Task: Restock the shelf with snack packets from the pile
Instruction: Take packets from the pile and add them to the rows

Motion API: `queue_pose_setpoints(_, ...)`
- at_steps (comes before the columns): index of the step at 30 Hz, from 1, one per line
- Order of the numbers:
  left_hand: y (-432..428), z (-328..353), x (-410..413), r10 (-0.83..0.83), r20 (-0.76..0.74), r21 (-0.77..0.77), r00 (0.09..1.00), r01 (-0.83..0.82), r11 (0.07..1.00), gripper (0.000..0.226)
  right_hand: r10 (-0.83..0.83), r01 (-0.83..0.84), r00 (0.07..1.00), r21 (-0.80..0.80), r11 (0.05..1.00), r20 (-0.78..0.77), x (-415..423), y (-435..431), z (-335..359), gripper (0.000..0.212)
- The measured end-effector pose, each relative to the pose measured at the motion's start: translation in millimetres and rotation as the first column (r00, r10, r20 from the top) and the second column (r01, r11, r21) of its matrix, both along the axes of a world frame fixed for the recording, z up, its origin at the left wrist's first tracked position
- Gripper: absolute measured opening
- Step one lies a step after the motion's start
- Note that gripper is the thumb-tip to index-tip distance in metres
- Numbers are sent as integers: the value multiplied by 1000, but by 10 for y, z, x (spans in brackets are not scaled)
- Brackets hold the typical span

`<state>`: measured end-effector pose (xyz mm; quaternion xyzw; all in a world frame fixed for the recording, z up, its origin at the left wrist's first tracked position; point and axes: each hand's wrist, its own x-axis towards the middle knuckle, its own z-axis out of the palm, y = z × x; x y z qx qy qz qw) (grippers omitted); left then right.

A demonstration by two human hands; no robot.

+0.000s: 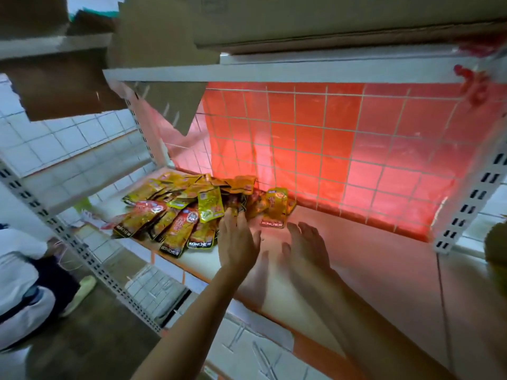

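White shelf (pixel 370 259): left grip (pixel 237 239) open at packet pile (pixel 178 209), right grip (pixel 307 248) open

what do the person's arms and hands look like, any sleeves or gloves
Two bare hands, left hand and right hand: no gloves, rings, watch or bands show. Both forearms are uncovered to the frame's edge, no sleeves. The right hand is blurred, so small detail is unclear.

L hand (pixel 238 241) is reaching fwd, back up, fingers (pixel 233 219) straight & together; R hand (pixel 308 246) is hovering alongside, palm down, fingers spread, motion-blurred.
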<state>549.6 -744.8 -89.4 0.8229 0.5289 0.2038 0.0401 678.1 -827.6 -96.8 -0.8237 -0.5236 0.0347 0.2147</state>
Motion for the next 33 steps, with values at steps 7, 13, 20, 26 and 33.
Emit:
queue_pose_setpoints(7,588,122,-204,156,41,31,987,-157,987,43,-54,55,998,-49,997,23,15,575,15,45)
queue_pose_setpoints(13,973,206,-285,255,-43,-18,966,-256,967,47,-129,125,991,-111,986,-30,67,967,-7,51)
queue_pose_setpoints(20,989,121,-283,241,-96,41,966,-238,970,49,-166,166,986,-11,986,13,66,1021,-57,43)
queue_pose_setpoints(26,822,176,-197,47,345,58,938,-71,996,31,-178,250,924,183,951,-340,125,872,-46,30)
queue_pose_setpoints(33,458,227,189,-160,500,116,851,116,986,48,-190,448,746,270,852,-638,276,393,37,55)
